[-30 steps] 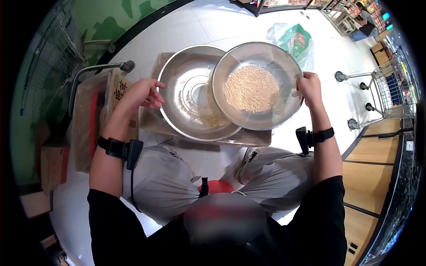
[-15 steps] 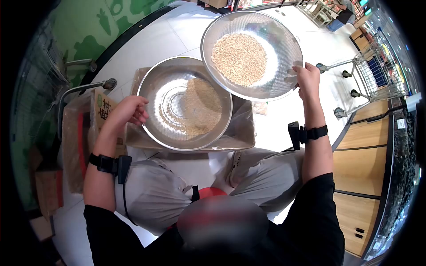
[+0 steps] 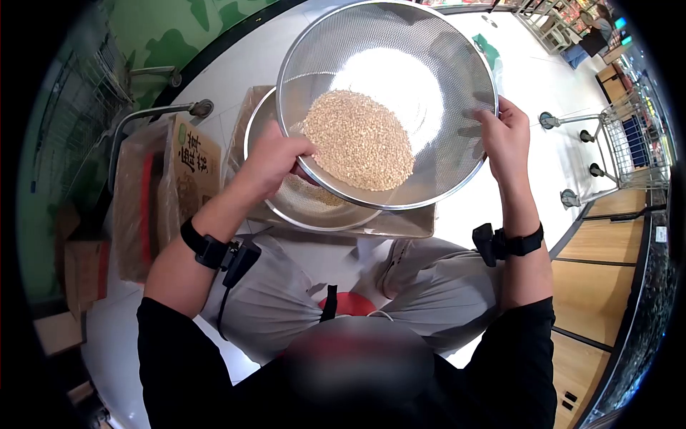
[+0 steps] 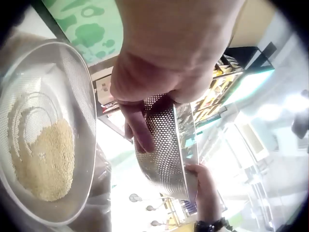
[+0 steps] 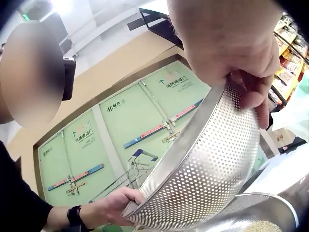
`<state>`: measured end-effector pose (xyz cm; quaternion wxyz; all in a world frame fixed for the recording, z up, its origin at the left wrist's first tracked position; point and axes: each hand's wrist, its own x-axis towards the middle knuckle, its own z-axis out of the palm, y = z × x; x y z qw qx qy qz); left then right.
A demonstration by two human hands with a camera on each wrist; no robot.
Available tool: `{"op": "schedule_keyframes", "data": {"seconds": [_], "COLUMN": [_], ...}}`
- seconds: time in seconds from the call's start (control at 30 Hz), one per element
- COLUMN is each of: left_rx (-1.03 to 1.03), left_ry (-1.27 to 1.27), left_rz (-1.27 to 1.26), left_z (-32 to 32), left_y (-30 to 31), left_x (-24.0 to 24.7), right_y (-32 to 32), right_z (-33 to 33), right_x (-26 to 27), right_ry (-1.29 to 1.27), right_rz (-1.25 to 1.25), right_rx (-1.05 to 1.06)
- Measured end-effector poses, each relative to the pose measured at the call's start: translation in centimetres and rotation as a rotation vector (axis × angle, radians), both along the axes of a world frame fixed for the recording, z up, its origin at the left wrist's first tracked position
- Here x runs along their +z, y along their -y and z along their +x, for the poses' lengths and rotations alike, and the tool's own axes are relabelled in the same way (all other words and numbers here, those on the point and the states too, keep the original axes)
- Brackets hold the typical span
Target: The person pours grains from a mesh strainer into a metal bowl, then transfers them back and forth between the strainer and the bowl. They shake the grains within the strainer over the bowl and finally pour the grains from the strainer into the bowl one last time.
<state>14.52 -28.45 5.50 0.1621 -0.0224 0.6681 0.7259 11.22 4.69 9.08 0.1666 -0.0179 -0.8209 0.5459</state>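
Observation:
A perforated metal sieve (image 3: 454,86) is lifted close to my head camera, with a heap of pale grains (image 3: 361,139) lying toward its left. My left hand (image 3: 275,161) grips the sieve's left rim, thumb over the edge and fingers against the perforated outside. At the opposite rim, my right hand (image 3: 507,136) holds on in the same way, as the right wrist view also shows. Below is a second metal sieve (image 4: 88,96), partly covered by the raised one in the head view. Finer, sandy-coloured grains (image 4: 48,159) lie on its bottom.
Under the lower sieve is a plastic-lined cardboard box (image 3: 407,223). Another lined carton (image 3: 196,161) and a trolley (image 3: 161,107) are at the left. At the right are a wire cart (image 3: 625,150) and wooden cabinets (image 3: 600,264). A person (image 3: 589,39) is far off.
The sieve with pale grains moved away to the upper right in my right hand, then back left and closer to the camera. My left hand left the lower sieve's side and took hold of the raised rim.

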Motion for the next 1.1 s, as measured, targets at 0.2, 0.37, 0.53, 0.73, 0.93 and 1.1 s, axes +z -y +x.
{"op": "schedule_keyframes", "data": {"seconds": [0.2, 0.37, 0.53, 0.73, 0.93, 1.1], "left_rx": [0.030, 0.152, 0.130, 0.035, -0.157, -0.148], "left_ry": [-0.126, -0.196, -0.208, 0.232, 0.621, 0.703], "left_rz": [-0.190, -0.377, -0.432, -0.285, 0.058, 0.200], "left_z": [-0.3, -0.1, 0.4, 0.2, 2.3, 5.1], "left_y": [1.6, 2.1, 2.7, 3.6, 1.4, -0.9], "left_x": [1.9, 2.7, 4.4, 3.4, 1.8, -0.7], "right_y": [0.7, 1.6, 2.6, 3.1, 0.0, -0.8], "right_z": [0.6, 0.7, 0.2, -0.4, -1.6, -0.9], "right_x": [-1.2, -1.6, -2.6, -3.4, -5.7, -3.5], "right_ry": [0.261, 0.466, 0.683, 0.793, 0.685, 0.430], "right_rz": [0.037, 0.088, 0.063, 0.239, 0.335, 0.391], "right_rx": [0.077, 0.186, 0.282, 0.284, 0.208, 0.142]}}
